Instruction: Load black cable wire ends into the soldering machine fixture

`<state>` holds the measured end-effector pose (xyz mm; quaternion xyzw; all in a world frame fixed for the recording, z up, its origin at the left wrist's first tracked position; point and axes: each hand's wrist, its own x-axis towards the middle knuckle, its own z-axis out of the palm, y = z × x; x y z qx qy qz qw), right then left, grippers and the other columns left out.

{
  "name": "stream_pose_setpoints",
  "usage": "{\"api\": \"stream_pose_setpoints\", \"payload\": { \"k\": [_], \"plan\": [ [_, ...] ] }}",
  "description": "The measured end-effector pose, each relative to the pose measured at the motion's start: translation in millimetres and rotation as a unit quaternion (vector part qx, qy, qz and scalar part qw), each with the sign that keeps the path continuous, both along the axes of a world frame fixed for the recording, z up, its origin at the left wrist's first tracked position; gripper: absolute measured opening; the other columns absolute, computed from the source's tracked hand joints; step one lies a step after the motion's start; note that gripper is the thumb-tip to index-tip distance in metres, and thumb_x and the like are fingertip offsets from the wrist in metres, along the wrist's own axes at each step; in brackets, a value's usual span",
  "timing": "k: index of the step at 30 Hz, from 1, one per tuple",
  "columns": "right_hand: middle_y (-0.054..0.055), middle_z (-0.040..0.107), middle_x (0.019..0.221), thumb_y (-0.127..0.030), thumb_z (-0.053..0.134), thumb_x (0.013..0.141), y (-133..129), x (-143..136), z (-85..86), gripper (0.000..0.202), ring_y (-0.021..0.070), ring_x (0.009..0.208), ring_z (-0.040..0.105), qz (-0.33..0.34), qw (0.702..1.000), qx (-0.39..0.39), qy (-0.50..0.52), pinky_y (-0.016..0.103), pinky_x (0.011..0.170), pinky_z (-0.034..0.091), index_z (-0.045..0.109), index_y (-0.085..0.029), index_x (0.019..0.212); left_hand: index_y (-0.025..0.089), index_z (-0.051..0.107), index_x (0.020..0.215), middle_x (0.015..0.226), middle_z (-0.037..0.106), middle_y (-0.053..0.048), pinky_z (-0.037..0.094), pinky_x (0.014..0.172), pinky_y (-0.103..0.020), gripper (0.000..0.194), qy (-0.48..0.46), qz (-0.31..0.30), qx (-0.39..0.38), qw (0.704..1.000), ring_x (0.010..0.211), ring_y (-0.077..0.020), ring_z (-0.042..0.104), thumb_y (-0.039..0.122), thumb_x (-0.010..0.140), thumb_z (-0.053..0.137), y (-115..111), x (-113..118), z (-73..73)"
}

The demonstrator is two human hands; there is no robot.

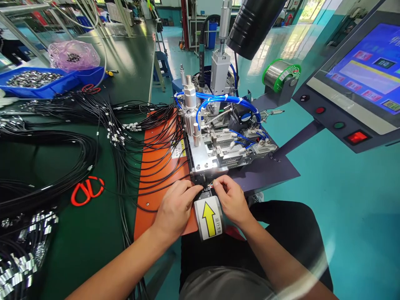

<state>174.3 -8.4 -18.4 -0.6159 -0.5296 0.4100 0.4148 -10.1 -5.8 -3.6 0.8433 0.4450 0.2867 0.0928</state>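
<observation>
My left hand is closed in a pinch at the front of the soldering machine, on the end of a black cable that loops over the orange plate. Opposite it, my right hand has thumb and forefinger pressed together on thin wires at the cable's end. The wire tips are too small to make out clearly. Just below both fingertips is a rounded guard with a yellow arrow label. Several more black cables cross the orange plate to the machine's left side.
Red-handled scissors and black cable bundles lie on the green table. Blue trays of metal parts stand at the back left. A solder spool and a control screen are to the right; a black cylinder hangs above.
</observation>
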Motion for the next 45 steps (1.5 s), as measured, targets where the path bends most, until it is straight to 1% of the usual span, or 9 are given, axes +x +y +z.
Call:
{"api": "stream_pose_setpoints", "payload": {
  "k": [8,16,21,24,27,30,35,38,45],
  "plan": [
    [0.001,0.062,0.075,-0.040,0.048,0.093,-1.3,-4.7,-3.1,0.026,0.0172,0.072,0.056,-0.015,1.000,0.002,-0.006,0.026,0.065,0.041,0.059,-0.020,0.082,0.016,0.067,0.109,0.093,0.060,-0.006,0.046,0.076,-0.031,0.025,0.011,-0.003,0.008,1.000,0.087,-0.0186,0.053,0.012,0.096,0.046,1.0,0.4,-0.8],
    [0.000,0.059,0.072,-0.040,0.046,0.094,-1.2,-5.2,-2.8,0.026,0.0164,0.069,0.053,-0.013,1.000,0.000,-0.011,0.026,0.063,0.041,0.056,-0.020,0.080,0.017,0.067,0.109,0.091,0.059,-0.006,0.046,0.074,-0.031,0.027,0.024,-0.006,0.016,1.000,0.087,-0.0191,0.051,0.010,0.096,0.044,1.7,0.5,-0.5],
    [0.000,0.060,0.070,-0.040,0.047,0.092,0.9,-5.3,-4.0,0.026,0.0166,0.067,0.053,-0.017,1.000,-0.010,-0.014,0.026,0.062,0.041,0.057,-0.020,0.079,0.017,0.067,0.109,0.094,0.059,-0.007,0.047,0.075,-0.032,0.029,0.032,-0.016,0.010,0.999,0.089,-0.0198,0.051,0.010,0.096,0.043,0.7,1.0,1.6],
    [0.001,0.063,0.072,-0.041,0.049,0.092,1.1,-2.7,-4.7,0.027,0.0173,0.068,0.055,-0.012,1.000,-0.018,-0.008,0.027,0.063,0.042,0.060,-0.019,0.080,0.017,0.068,0.108,0.094,0.059,-0.008,0.048,0.075,-0.034,0.029,0.039,-0.017,0.001,0.999,0.088,-0.0205,0.050,0.009,0.095,0.043,0.3,1.1,2.5],
    [0.003,0.065,0.077,-0.044,0.050,0.092,-2.1,3.2,-1.3,0.030,0.0179,0.069,0.057,-0.017,1.000,-0.018,-0.010,0.028,0.064,0.043,0.063,-0.019,0.084,0.016,0.068,0.107,0.094,0.059,-0.008,0.047,0.076,-0.034,0.028,0.034,-0.018,-0.001,0.999,0.089,-0.0210,0.050,0.009,0.095,0.044,0.2,1.1,2.3],
    [0.003,0.064,0.076,-0.047,0.055,0.090,-7.8,8.0,7.6,0.030,0.0173,0.067,0.055,-0.033,0.999,-0.005,-0.023,0.028,0.062,0.043,0.065,-0.019,0.085,0.016,0.067,0.107,0.096,0.059,-0.009,0.047,0.076,-0.034,0.028,0.028,-0.020,-0.003,0.999,0.090,-0.0212,0.050,0.008,0.094,0.044,0.1,1.5,1.7],
    [0.001,0.063,0.069,-0.041,0.060,0.086,-11.0,4.9,20.6,0.026,0.0158,0.060,0.053,0.017,0.999,-0.033,-0.024,0.027,0.057,0.041,0.066,-0.019,0.074,0.016,0.068,0.106,0.093,0.059,-0.008,0.046,0.075,-0.033,0.028,0.032,-0.018,0.004,0.999,0.088,-0.0210,0.050,0.008,0.094,0.044,1.3,2.5,0.8],
    [0.000,0.063,0.066,-0.037,0.058,0.087,-8.6,2.0,20.8,0.024,0.0157,0.060,0.055,0.008,0.999,-0.041,-0.023,0.026,0.056,0.040,0.066,-0.019,0.073,0.017,0.068,0.106,0.093,0.059,-0.008,0.046,0.074,-0.033,0.028,0.031,-0.016,0.007,0.999,0.087,-0.0207,0.050,0.008,0.094,0.045,1.8,2.5,0.0],
    [0.001,0.063,0.072,-0.033,0.055,0.088,-5.4,4.1,17.7,0.020,0.0160,0.063,0.055,0.011,0.998,-0.012,-0.060,0.027,0.058,0.041,0.064,-0.020,0.076,0.017,0.069,0.107,0.094,0.060,-0.008,0.048,0.076,-0.034,0.027,0.031,-0.012,0.002,0.999,0.088,-0.0209,0.051,0.009,0.093,0.046,0.2,2.0,0.8]
  ]
}}
